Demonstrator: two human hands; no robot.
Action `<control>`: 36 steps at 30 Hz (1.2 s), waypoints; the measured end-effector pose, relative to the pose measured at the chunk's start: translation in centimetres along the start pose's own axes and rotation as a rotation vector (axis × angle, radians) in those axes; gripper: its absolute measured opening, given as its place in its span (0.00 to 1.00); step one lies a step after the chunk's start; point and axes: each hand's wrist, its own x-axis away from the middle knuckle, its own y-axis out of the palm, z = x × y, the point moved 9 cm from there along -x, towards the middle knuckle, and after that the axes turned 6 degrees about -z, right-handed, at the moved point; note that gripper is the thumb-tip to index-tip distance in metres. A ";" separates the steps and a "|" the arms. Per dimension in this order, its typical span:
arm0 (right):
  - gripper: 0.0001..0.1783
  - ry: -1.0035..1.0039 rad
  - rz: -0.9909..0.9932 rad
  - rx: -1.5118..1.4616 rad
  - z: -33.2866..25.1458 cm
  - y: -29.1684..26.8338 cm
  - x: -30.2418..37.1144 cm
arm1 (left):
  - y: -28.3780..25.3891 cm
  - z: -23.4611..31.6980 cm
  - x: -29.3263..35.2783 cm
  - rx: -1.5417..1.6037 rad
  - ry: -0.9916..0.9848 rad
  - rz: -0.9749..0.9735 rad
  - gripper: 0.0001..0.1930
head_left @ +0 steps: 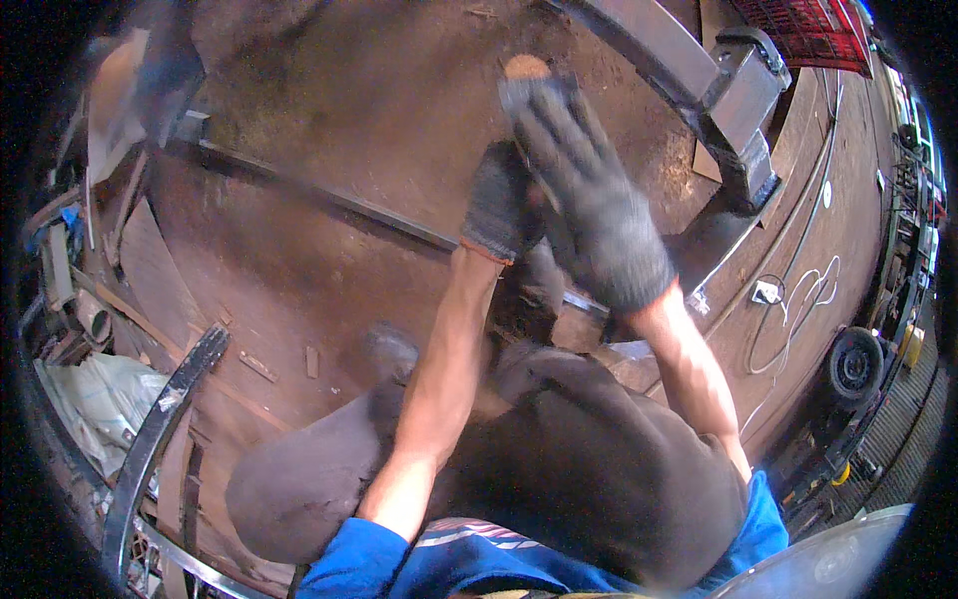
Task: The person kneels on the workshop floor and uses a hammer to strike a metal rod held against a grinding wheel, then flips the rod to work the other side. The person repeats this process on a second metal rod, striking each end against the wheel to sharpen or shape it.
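Observation:
My right hand [594,200], in a dark grey knitted glove, stretches its fingers out toward the far side, slightly blurred. A round orange-tan patch [526,67] shows at its fingertips; I cannot tell what it is. My left hand [496,205], in a matching glove with an orange cuff edge, is against or just beside the right palm, and its fingers are mostly hidden. Past the left wrist runs a long thin dark metal bar [329,200] on the brown floor. A heavy dark steel frame piece [733,95] stands to the right of my right hand.
At the left lie scrap pieces, a whitish sack [100,409] and a curved dark metal bar [165,439]. On the right are a white cable [783,339], a dark wheel [855,361] and long metal rails. A red crate [813,35] is at the far right.

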 end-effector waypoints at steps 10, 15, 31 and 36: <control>0.33 0.028 0.032 0.024 0.4 0.5 1.5 | 0.6 1.6 -0.3 0.395 -0.163 -0.022 0.14; 0.29 0.119 0.017 -0.080 1.9 0.2 -2.0 | 2.9 -3.8 1.4 -0.042 -0.163 -0.143 0.16; 0.23 0.597 0.524 -1.164 7.7 -0.9 6.3 | -0.8 8.2 0.4 -0.490 0.188 -0.066 0.09; 0.25 0.644 0.283 -0.536 7.5 -1.6 6.7 | -0.7 10.2 0.0 -0.497 0.171 -0.083 0.08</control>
